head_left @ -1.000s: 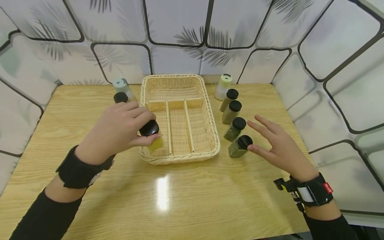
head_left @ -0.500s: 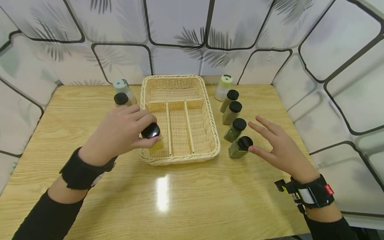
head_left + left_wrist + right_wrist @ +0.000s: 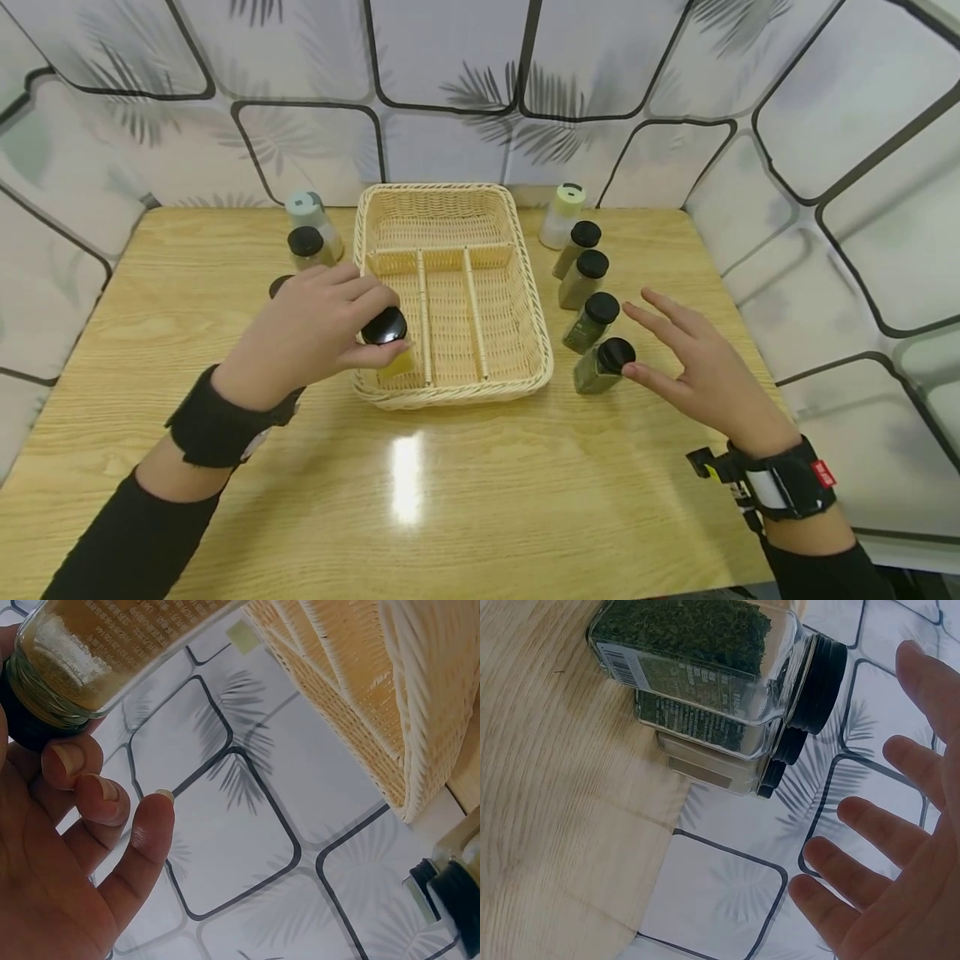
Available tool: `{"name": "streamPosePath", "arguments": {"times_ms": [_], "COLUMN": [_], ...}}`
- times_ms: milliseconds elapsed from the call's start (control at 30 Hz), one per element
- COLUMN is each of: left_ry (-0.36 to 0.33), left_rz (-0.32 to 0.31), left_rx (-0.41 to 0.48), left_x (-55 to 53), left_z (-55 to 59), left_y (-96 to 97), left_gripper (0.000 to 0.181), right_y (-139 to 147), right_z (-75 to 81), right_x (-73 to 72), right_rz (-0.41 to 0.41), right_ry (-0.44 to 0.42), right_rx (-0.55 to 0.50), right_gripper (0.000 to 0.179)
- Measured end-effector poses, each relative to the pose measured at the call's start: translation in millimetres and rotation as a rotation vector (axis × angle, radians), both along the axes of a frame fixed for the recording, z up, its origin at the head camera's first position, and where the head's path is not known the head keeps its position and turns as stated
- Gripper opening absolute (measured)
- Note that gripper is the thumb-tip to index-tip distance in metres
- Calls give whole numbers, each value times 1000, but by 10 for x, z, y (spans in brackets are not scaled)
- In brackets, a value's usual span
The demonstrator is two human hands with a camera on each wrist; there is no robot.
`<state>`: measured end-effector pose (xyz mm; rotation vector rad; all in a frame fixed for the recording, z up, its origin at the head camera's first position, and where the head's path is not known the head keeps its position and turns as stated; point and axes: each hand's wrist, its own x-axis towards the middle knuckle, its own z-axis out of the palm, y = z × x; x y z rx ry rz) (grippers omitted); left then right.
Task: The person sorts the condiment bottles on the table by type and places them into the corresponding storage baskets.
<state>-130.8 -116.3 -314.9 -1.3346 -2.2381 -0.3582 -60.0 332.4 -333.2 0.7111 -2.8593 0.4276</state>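
My left hand (image 3: 311, 325) grips a glass spice jar (image 3: 112, 656) by its black lid. Yellowish-brown powder fills the jar, which appears over the front left compartment of the wicker basket (image 3: 542, 371). Whether the jar's base touches the basket floor I cannot tell. In the head view my right hand (image 3: 693, 375) hovers with spread fingers, its thumb close to the lid of a jar of dried green herbs (image 3: 594, 375). The right wrist view shows a gap between those fingers and the herb jar.
Right of the basket, another green-herb jar (image 3: 588, 325), a greyish-brown jar (image 3: 576, 292), a smaller dark-lidded jar (image 3: 573, 254) and a green-capped shaker (image 3: 558, 221) stand in a row. Left of it stand a blue-capped shaker (image 3: 307, 208) and a black-lidded jar (image 3: 306, 246). Another dark lid (image 3: 280, 285) peeks out behind my left hand.
My left hand has shifted slightly right with the spice jar, uncovering more of the jars behind it and a further dark lid. My right hand stays nearly still.
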Motion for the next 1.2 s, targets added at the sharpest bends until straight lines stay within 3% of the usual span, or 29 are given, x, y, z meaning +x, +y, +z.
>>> {"name": "streamPosePath", "arguments": {"times_ms": [500, 1200], "left_ry": [12, -72], "left_rz": [-5, -56], "left_rx": [2, -49], "left_x": [-64, -76], "left_z": [-172, -336], "left_y": [9, 19], "left_gripper": [38, 35], "right_y": [8, -1], "right_z": [-13, -40], "right_x": [36, 15], "right_rz": [-8, 2], "right_ry": [-1, -1], "right_rx": [-6, 1], "right_gripper": [79, 77]}}
